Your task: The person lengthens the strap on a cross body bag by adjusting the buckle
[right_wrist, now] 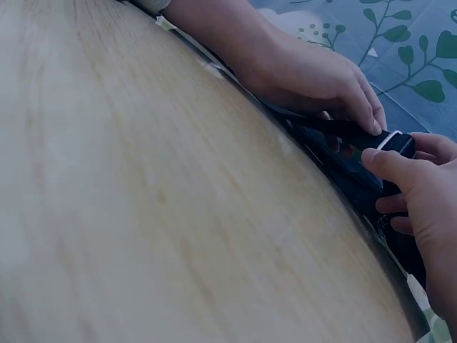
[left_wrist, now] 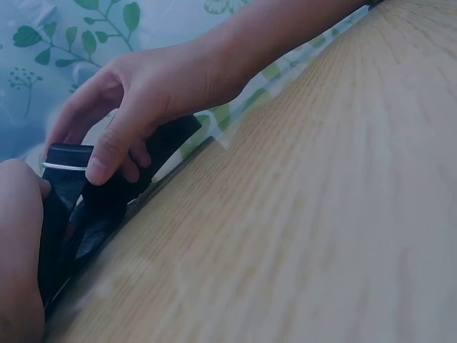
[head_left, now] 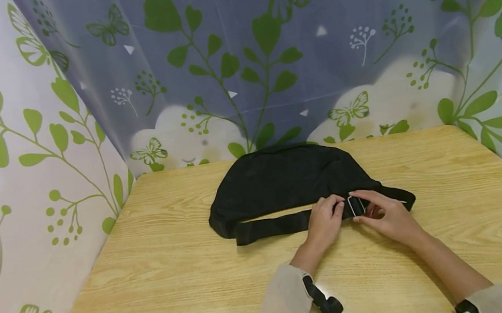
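Observation:
A black waist bag (head_left: 289, 180) lies on the wooden table with its black strap (head_left: 273, 226) stretched along the front. My left hand (head_left: 326, 220) pinches the strap just left of a silver-edged slider buckle (head_left: 356, 206). From the other side my right hand (head_left: 389, 215) holds the buckle between thumb and fingers. In the left wrist view, the right hand (left_wrist: 161, 93) has its thumb against the buckle's metal edge (left_wrist: 68, 166). The right wrist view shows the left hand's (right_wrist: 314, 75) fingertips on the strap close beside the buckle (right_wrist: 391, 141).
The wood-grain table (head_left: 169, 292) extends around the bag. A leaf-patterned cloth (head_left: 219, 50) hangs behind it, with a pale printed sheet (head_left: 22, 169) at the left. A black band (head_left: 322, 299) hangs from the left sleeve (head_left: 280, 304).

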### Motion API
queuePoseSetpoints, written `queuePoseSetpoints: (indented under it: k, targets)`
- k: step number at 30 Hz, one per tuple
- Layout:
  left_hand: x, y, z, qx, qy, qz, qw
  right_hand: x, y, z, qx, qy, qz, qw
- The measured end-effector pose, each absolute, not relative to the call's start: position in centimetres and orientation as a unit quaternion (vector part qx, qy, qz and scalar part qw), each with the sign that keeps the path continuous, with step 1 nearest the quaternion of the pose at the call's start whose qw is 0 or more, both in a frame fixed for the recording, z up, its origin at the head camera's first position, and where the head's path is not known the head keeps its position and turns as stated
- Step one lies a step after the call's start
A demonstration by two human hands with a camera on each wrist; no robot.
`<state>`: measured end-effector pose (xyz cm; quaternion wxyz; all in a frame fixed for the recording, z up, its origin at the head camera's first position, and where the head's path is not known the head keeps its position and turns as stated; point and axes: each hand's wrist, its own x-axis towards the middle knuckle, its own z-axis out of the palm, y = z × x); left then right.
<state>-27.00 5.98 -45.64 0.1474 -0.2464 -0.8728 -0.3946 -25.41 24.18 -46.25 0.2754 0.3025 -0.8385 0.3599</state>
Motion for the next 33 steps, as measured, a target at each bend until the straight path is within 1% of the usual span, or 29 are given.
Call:
queuePoseSetpoints:
  k: [3,5,11,13,16,20,23,30,33]
  targets:
    - [-26.95,5.96,-45.59,-0.252,-0.874,-0.392,0.138,-25.32,24.13,-46.3,0.306,-0.839,0.357,0.272]
    - [-26.91,5.97,-45.6,-0.253,-0.875,-0.388,0.142,-25.27,24.07,-46.31,0.304,-0.84,0.357,0.273]
    - [-26.91,6.11,-45.84,-0.222,-0.878,-0.378,0.193,-25.34,24.0,-46.21,0.302,-0.831,0.353,0.306]
    - [-26.93,6.13,-45.91,-0.209,-0.878,-0.382,0.201,-25.38,24.0,-46.14,0.303,-0.827,0.354,0.315]
    - [-26.96,6.09,-45.87,-0.209,-0.875,-0.388,0.197,-25.4,24.0,-46.05,0.298,-0.829,0.359,0.309]
    - [-27.02,5.99,-45.76,-0.234,-0.872,-0.392,0.176,-25.31,23.99,-46.09,0.288,-0.841,0.368,0.273]
    - [-27.04,5.99,-45.75,-0.249,-0.872,-0.389,0.166,-25.25,23.98,-46.19,0.288,-0.847,0.365,0.258]
    - [-27.04,6.1,-45.72,-0.208,-0.876,-0.39,0.193,-25.33,23.91,-46.03,0.281,-0.838,0.367,0.291]
    - [-27.02,6.1,-45.73,-0.204,-0.873,-0.401,0.188,-25.26,23.91,-45.91,0.275,-0.839,0.373,0.285]
